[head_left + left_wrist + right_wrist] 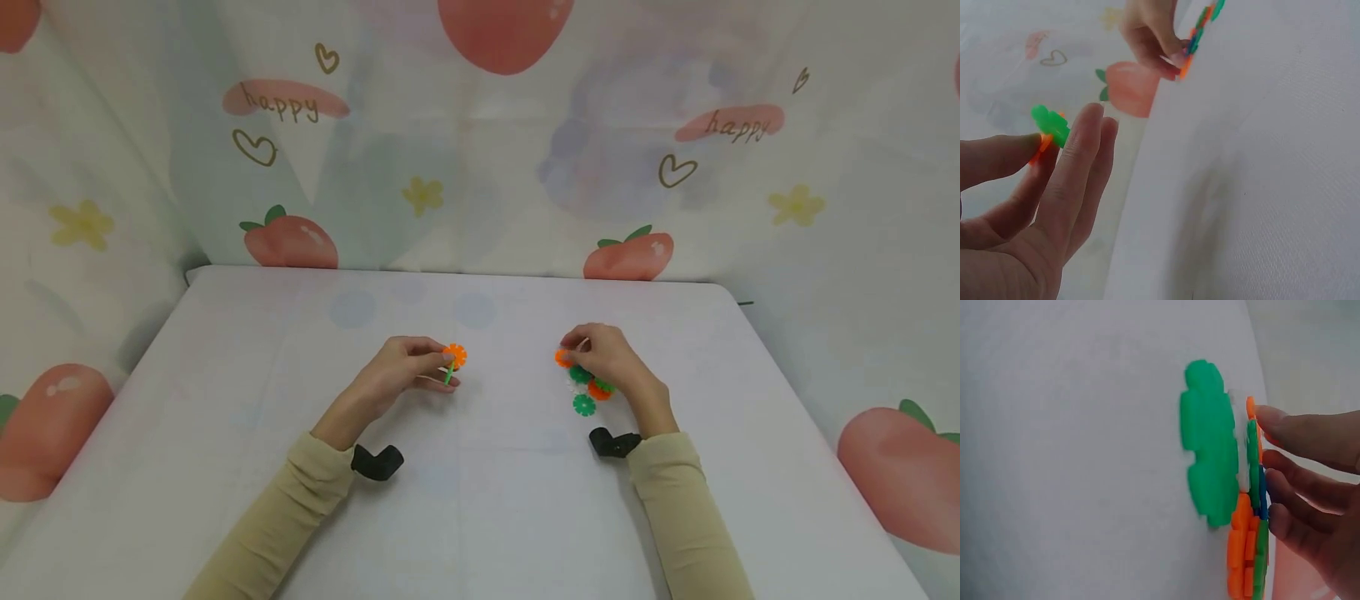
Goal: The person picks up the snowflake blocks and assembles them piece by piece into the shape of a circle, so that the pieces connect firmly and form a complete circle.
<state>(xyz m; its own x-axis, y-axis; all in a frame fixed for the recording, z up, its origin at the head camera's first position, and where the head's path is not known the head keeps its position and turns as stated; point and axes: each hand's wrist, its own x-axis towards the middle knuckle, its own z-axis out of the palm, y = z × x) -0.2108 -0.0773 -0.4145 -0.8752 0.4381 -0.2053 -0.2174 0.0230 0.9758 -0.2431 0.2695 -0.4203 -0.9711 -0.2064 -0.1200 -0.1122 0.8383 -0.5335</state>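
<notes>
My left hand [401, 371] is raised over the table, pinching an orange notched plastic disc [457, 354] that is slotted into a green one [1052, 123], seen edge-on. Its outer fingers stay extended in the left wrist view. At the right, my right hand [613, 357] reaches into a small cluster of similar discs, thumb and fingertips at an orange disc [562, 358] on its left side. Around it lie a green disc [584, 405], another orange disc [598, 390], a white disc [1241, 440] and a blue disc [1264, 494], some overlapping.
A white cloth covers the table [480, 517]. A printed curtain [480, 167] hangs behind and at both sides. Black wrist mounts [378, 462] stick out from both cuffs.
</notes>
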